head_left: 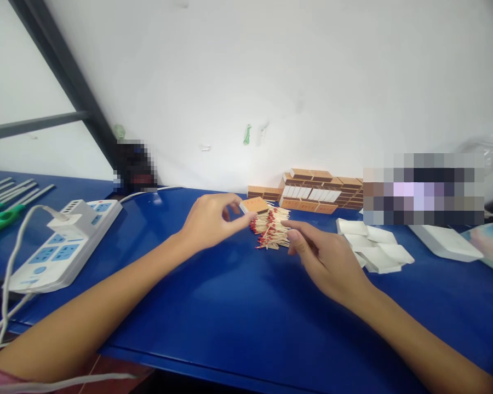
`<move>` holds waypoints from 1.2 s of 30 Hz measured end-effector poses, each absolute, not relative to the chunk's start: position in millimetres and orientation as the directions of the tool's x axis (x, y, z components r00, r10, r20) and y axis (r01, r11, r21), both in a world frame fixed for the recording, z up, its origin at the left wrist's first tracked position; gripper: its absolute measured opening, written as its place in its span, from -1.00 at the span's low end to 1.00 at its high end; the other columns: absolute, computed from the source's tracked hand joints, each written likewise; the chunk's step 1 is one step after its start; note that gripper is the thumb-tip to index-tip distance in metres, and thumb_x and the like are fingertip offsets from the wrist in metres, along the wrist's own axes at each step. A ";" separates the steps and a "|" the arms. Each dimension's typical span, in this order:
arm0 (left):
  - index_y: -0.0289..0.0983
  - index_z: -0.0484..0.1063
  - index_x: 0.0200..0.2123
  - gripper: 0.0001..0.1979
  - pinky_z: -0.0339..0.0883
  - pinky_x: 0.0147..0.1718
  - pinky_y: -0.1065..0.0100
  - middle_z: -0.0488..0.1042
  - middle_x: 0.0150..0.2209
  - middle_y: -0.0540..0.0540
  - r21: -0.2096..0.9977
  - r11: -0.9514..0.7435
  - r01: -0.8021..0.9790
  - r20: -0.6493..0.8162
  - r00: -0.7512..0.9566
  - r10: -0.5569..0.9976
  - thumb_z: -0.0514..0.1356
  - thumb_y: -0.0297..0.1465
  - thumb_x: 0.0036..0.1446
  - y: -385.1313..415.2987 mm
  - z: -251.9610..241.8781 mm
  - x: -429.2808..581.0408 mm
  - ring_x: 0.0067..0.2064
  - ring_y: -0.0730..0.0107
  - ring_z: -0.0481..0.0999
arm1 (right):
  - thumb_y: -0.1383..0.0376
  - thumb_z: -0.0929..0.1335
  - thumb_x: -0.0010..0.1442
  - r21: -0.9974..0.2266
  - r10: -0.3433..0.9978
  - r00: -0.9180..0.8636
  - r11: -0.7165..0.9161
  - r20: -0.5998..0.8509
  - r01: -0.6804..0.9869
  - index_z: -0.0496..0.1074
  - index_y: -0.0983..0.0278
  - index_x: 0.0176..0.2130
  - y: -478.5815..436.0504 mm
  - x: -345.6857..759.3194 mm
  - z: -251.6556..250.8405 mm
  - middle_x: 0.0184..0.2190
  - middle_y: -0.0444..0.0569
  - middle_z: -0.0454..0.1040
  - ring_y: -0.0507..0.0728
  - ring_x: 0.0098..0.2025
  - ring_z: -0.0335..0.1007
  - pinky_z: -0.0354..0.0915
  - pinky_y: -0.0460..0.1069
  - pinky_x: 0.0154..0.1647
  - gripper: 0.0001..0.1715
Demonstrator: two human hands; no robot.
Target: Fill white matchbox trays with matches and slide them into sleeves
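Note:
My left hand (pixel 213 220) holds an orange-brown matchbox (pixel 254 206) between thumb and fingers, over the back left part of a pile of red-tipped matches (pixel 273 232) on the blue table. At the right edge of the pile is my right hand (pixel 326 262), its thumb and index finger close together at the match ends; whether a match is between them is too small to tell. Behind the pile, matchboxes (pixel 345 189) stand stacked against the wall, with several white pieces (pixel 312 193) among them. White paper-like trays (pixel 378 246) lie to the right of my right hand.
A white power strip (pixel 66 246) with a plugged-in cable lies at the left, beside green-handled tools (pixel 4 216). A white box (pixel 447 242) rests at the right near a blurred object. The blue table (pixel 230 317) meets a white wall at the back.

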State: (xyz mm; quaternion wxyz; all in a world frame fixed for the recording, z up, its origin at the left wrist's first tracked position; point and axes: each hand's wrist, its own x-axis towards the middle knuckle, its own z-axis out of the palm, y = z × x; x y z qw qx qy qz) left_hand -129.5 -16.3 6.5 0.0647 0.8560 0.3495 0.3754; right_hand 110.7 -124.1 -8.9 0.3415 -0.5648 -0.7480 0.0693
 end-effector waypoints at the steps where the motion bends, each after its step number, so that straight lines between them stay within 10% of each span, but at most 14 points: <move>1: -0.23 0.59 -0.33 -0.69 0.36 -0.44 0.39 0.61 -0.44 0.02 0.401 -0.717 0.569 0.554 0.472 0.685 0.33 -0.09 0.19 -7.5 9.0 -131.4 -0.48 0.46 0.52 | 0.05 0.16 0.53 -0.492 0.891 -0.134 0.358 0.433 0.794 0.52 0.25 0.06 -123.6 110.7 -8.6 -0.45 -0.10 0.60 0.14 -0.45 0.54 0.29 -0.01 -0.40 -0.50; 6: -0.24 0.60 -0.29 -0.62 0.30 -0.45 0.40 0.62 -0.40 -0.03 0.439 -0.684 0.582 0.479 0.493 0.726 0.23 -0.04 0.30 40.7 11.3 -126.3 -0.43 0.43 0.51 | 0.02 0.15 0.53 -0.498 0.895 -0.168 0.377 0.414 0.781 0.53 0.22 -0.15 -123.0 109.3 -9.1 -0.46 -0.09 0.56 0.12 -0.46 0.48 0.25 -0.01 -0.40 -0.49; 25: -0.33 0.62 -0.17 -0.51 0.33 -0.12 0.22 0.59 -0.10 -0.30 -0.017 -0.691 0.722 0.300 0.663 0.686 0.04 -0.09 0.46 97.8 19.2 -34.4 -0.07 0.07 0.58 | 0.05 0.15 0.54 -0.534 0.896 -0.211 0.407 0.390 0.741 0.33 0.20 -0.40 -120.0 105.6 -11.7 -0.52 -0.11 0.45 0.09 -0.50 0.35 0.16 -0.01 -0.41 -0.47; 36: -0.30 0.59 -0.12 -0.63 0.28 -0.29 0.25 0.59 -0.14 -0.25 -0.139 -0.744 0.654 0.219 0.753 0.621 0.12 -0.15 0.42 42.8 38.2 -65.3 -0.18 0.12 0.59 | 0.01 0.24 0.45 -0.203 0.814 -0.025 0.175 0.580 0.963 0.59 0.23 -0.21 -93.7 165.7 -4.9 -0.50 -0.03 0.57 0.17 -0.50 0.45 0.14 0.01 -0.44 -0.53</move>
